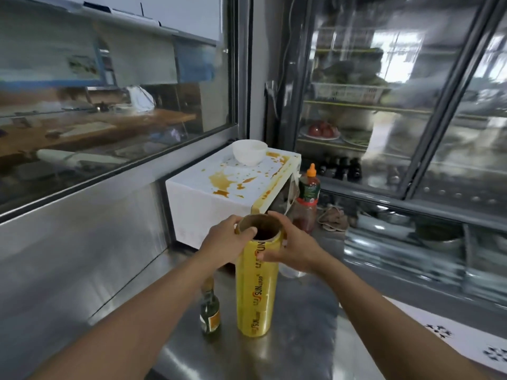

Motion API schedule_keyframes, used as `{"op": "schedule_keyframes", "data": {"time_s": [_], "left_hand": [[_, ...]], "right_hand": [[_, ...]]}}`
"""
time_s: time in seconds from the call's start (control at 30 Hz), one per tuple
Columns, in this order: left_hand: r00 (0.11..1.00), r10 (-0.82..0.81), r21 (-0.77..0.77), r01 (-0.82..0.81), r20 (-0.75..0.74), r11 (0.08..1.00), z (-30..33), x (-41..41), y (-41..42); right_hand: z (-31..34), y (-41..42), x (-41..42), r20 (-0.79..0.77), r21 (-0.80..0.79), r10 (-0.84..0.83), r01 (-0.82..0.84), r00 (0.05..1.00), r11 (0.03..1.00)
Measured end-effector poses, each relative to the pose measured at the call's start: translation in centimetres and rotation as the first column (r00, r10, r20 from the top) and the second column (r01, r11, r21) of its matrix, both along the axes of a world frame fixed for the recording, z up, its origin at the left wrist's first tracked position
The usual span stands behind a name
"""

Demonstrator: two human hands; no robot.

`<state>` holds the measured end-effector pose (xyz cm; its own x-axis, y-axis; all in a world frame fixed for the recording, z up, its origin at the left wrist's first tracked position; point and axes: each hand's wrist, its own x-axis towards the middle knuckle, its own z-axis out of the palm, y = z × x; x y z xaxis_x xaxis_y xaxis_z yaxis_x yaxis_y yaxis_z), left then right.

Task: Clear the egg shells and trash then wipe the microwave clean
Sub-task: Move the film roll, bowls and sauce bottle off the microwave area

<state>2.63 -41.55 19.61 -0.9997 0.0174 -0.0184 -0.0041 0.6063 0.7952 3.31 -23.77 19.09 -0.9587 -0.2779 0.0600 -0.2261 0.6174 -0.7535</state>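
A white microwave [197, 204] stands on the steel counter against the wall, its top splashed with orange-brown stains. A white bowl [249, 153] sits on its far top corner. In front of it a tall yellow roll of cling wrap [256, 292] stands upright on the counter. My left hand [223, 242] grips the roll's cardboard rim, with a finger hooked into the core. My right hand [290, 248] grips the upper part of the roll from the right. No egg shells are in view.
A small glass bottle [210, 316] stands just left of the roll. A red sauce bottle with an orange cap [308, 196] stands right of the microwave, a crumpled brown cloth [333, 218] beyond it. A glass-door fridge [384, 105] fills the right. The steel counter [301, 325] extends toward me.
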Motion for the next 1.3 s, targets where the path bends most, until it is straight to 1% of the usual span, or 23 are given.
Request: {"op": "schedule_keyframes", "data": {"time_s": [0.1, 0.3, 0.37, 0.47, 0.53, 0.63, 0.73, 1.0, 1.1, 1.23, 1.3], "left_hand": [[0.999, -0.037, 0.032, 0.037, 0.000, 0.999, -0.2, -0.1, -0.6], [0.986, -0.169, 0.038, 0.170, -0.006, 0.985, -0.2, 0.0, -1.7], [0.981, -0.194, 0.066, 0.194, 0.001, 0.979, -0.3, 0.0, -1.6], [0.979, -0.204, 0.069, 0.204, -0.011, 0.976, -0.5, -0.2, -0.9], [0.983, -0.180, 0.062, 0.182, -0.038, 0.981, -0.6, -0.5, -0.4], [0.991, -0.125, 0.037, 0.127, -0.055, 0.991, -0.5, -1.0, -0.4], [0.993, -0.099, 0.020, 0.100, -0.065, 0.995, -0.2, -1.4, -1.0], [0.995, -0.001, 0.112, 0.013, -0.103, 0.994, 1.9, -3.9, -5.1], [0.993, 0.041, 0.093, -0.031, -0.112, 0.995, 3.0, -5.3, -7.7], [0.988, 0.106, 0.041, -0.102, -0.114, 0.994, 3.7, -7.3, -11.7], [0.984, 0.145, 0.001, -0.145, -0.106, 0.989, 3.7, -8.2, -13.6]], "right_hand": [[-0.3, -0.4, 0.2, -0.015, 0.009, -0.025, 0.025, 1.000, 1.000], [-2.1, 0.1, -0.4, -0.011, 0.000, -0.037, 0.037, 0.999, 0.999], [-3.3, 0.5, -0.6, 0.036, 0.003, -0.028, 0.028, 0.999, 1.000], [-4.9, 0.4, -0.8, 0.096, -0.016, -0.020, 0.021, 0.995, 1.000], [-5.7, 0.0, -1.0, 0.088, -0.035, -0.011, 0.014, 0.996, 0.999], [-6.0, -0.5, -1.5, 0.033, -0.081, -0.026, 0.029, 0.999, 0.996], [-5.7, -0.9, -2.2, 0.012, -0.060, -0.017, 0.017, 1.000, 0.998], [-2.3, -5.2, -6.4, -0.032, -0.051, 0.094, -0.095, 0.995, 0.994], [-1.3, -8.0, -8.4, -0.041, -0.090, 0.123, -0.126, 0.992, 0.988], [-1.1, -12.6, -10.8, -0.045, -0.197, 0.216, -0.220, 0.975, 0.955], [-1.7, -15.1, -12.2, -0.053, -0.197, 0.215, -0.221, 0.975, 0.955]]}}
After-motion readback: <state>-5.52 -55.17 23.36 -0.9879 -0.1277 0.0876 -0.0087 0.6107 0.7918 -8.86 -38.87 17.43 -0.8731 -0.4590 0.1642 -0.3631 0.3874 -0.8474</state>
